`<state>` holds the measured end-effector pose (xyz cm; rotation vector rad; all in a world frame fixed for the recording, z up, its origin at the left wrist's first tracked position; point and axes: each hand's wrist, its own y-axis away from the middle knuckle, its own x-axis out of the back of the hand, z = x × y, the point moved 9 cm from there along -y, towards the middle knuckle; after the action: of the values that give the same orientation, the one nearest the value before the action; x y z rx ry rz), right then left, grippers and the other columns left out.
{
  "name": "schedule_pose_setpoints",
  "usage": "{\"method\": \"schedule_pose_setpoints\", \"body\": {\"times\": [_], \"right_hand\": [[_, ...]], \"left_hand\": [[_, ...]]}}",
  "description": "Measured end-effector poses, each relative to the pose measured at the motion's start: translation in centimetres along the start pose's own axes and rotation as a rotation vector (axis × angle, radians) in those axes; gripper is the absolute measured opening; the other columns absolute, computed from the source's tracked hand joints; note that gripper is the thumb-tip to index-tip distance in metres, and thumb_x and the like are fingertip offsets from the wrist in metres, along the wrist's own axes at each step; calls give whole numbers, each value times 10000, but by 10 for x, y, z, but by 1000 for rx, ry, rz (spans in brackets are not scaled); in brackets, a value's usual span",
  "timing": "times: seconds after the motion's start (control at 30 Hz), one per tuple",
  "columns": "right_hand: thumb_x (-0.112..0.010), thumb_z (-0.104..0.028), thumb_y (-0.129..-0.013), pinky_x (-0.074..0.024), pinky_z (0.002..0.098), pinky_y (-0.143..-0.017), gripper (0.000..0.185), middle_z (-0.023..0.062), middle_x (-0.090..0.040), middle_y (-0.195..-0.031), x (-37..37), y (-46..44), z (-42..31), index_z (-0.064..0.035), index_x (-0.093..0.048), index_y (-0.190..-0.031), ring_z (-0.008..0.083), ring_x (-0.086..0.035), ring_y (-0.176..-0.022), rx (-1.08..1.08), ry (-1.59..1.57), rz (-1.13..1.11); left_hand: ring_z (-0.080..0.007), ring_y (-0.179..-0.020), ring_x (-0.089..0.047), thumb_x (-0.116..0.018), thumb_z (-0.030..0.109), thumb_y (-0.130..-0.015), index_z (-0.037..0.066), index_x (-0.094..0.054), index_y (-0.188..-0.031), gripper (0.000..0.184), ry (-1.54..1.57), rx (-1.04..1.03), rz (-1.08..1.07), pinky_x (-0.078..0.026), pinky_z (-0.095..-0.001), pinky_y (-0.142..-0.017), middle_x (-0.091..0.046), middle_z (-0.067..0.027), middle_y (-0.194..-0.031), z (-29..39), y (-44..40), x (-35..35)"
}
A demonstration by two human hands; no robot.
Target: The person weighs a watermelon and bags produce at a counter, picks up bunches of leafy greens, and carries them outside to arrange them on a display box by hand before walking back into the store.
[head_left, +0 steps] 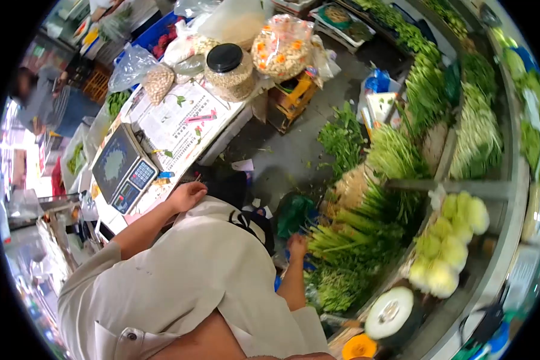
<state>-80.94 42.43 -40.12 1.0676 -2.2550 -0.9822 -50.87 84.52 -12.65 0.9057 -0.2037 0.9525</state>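
Observation:
My left hand is loosely curled beside the front edge of the white table, close to my lap, with nothing seen in it. Near it stands a digital weighing scale, with a small blue object at its corner. My right hand is low on the other side, its fingers bent beside a bunch of long green stalks. Blue plastic shows around that hand, and what the fingers hold is hidden. A dark green plastic bag lies just beyond it.
On the table are printed paper, a black-lidded jar and a bag of pale pieces. Leafy greens, pale cabbages and a cut winter melon line the right. A person stands far left.

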Motion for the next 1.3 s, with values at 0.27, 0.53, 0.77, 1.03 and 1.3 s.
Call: {"method": "schedule_pose_setpoints", "body": {"times": [0.27, 0.53, 0.77, 1.03, 1.3], "right_hand": [[-649, -362, -951, -552, 386, -808, 366, 155, -754, -1100, 30, -12, 83, -33, -766, -1060, 309, -719, -907, 53, 726, 37], [-650, -284, -1010, -551, 432, -806, 337, 108, -736, -1142, 34, -29, -137, -55, -693, -1254, 305, -708, -978, 31, -110, 154], [-627, -134, -1000, -534, 429, -879, 278, 109, -702, -1165, 21, -120, -181, -44, -676, -1258, 253, -658, -1037, -45, -725, 50], [-555, -224, -1025, -539, 420, -881, 272, 154, -735, -1058, 82, -262, -330, -9, -687, -1127, 308, -682, -920, -44, 402, 138], [-589, -352, -1061, -564, 327, -793, 412, 93, -725, -1138, 140, -381, -650, -45, -651, -1329, 193, -702, -931, 182, 315, 221]], "left_hand": [[-282, -938, -732, -649, 318, -985, 39, -743, -1080, 309, -38, -215, -129, -558, -404, -845, -755, -160, -1000, 99, -174, -33], [-166, -944, -699, -644, 226, -1031, 45, -698, -1176, 239, 49, -521, -401, -562, -339, -853, -747, -84, -1053, 384, -296, -32], [-205, -994, -702, -643, 209, -1028, 50, -691, -1214, 249, 177, -746, -477, -560, -362, -879, -736, -107, -1061, 542, -341, -62], [-244, -989, -714, -676, 216, -1006, 49, -691, -1215, 268, 10, -808, -270, -561, -357, -885, -729, -130, -1099, 634, -441, -81], [-199, -925, -721, -707, 238, -986, 22, -695, -1179, 290, 111, -422, -124, -574, -356, -829, -750, -121, -1038, 641, -546, -73]]}}
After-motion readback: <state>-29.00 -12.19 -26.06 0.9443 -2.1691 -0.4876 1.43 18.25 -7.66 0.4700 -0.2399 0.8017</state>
